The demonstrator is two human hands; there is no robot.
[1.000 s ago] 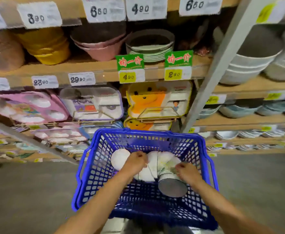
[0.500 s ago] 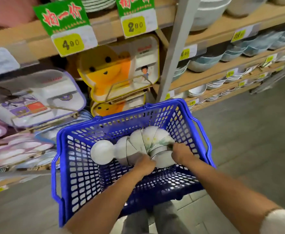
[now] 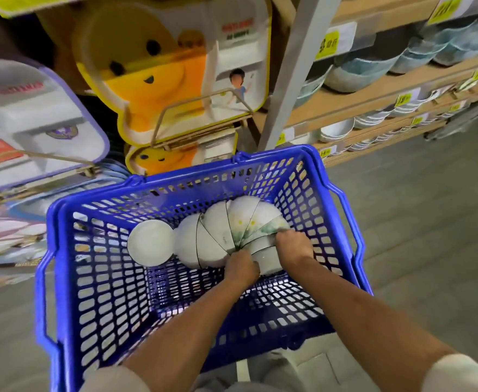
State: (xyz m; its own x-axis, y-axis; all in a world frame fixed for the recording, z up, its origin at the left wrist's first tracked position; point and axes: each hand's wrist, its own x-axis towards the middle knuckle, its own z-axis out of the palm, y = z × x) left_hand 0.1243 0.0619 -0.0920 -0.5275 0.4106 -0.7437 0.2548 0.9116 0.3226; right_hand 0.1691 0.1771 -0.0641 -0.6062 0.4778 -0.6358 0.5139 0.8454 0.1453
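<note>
A row of bowls (image 3: 212, 236) is lying nested on its side inside the basket (image 3: 175, 179), in front of the shelves (image 3: 373, 89). The left hand (image 3: 242, 268) and right hand (image 3: 294, 246) are holding the row's right end, side by side.

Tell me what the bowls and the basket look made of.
Bowls: probably glazed ceramic, going by the smooth white walls, thin dark rim lines and green-yellow print on some. Melamine cannot be ruled out.
Basket: blue moulded plastic with a slight sheen, with one-piece lattice walls with regular slots.

Fingertips of left hand (image 3: 242, 267) and right hand (image 3: 295, 246) hidden among bowls (image 3: 218, 232)
</note>
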